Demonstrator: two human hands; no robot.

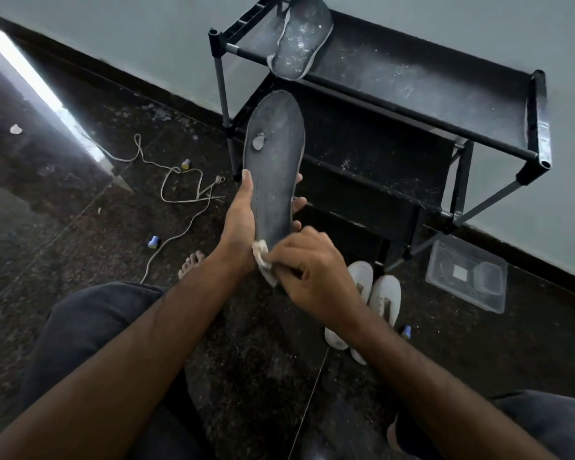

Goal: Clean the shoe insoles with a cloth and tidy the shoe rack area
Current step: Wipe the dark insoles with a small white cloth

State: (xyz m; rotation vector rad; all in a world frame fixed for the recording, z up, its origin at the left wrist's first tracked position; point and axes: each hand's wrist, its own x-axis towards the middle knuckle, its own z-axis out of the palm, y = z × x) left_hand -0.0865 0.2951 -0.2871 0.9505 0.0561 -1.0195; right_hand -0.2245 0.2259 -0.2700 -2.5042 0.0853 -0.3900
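- Grey insole (273,167) stands upright before you: your left hand (243,224) clasps its middle, your right hand (309,263) pinches the cloth (261,257) against its heel.
- Its upper part looks unwiped, a pale spot showing.
- Second insole (299,38) lies speckled on the dusty shoe rack (412,81); probably uncleaned.
- Laces (180,180), white shoes (375,297) and a plastic tub (465,277) litter the floor; tidying is not yet done.
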